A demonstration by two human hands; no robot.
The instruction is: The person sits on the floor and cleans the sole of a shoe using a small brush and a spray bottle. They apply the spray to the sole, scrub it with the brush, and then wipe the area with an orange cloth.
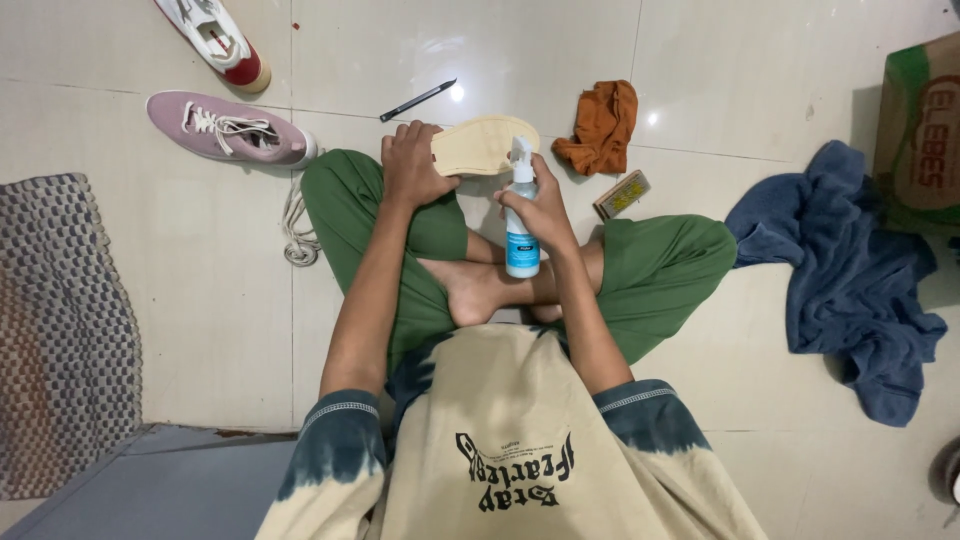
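Insole [485, 146], pale and dry-looking, is gripped at its heel end by the left hand [412, 165] above the knee of a person sitting cross-legged on the tiled floor [200, 280]. The right hand [540, 210] is wrapped around a white spray bottle [521, 215] with a blue label band, nozzle beside the insole; the spraying seems barely begun. A pink sneaker [228, 129] lies unlaced, its lace [296, 232] loose nearby. A green-and-brown cardboard box [922, 130] with red lettering stands at far right, behind a blue towel [855, 280].
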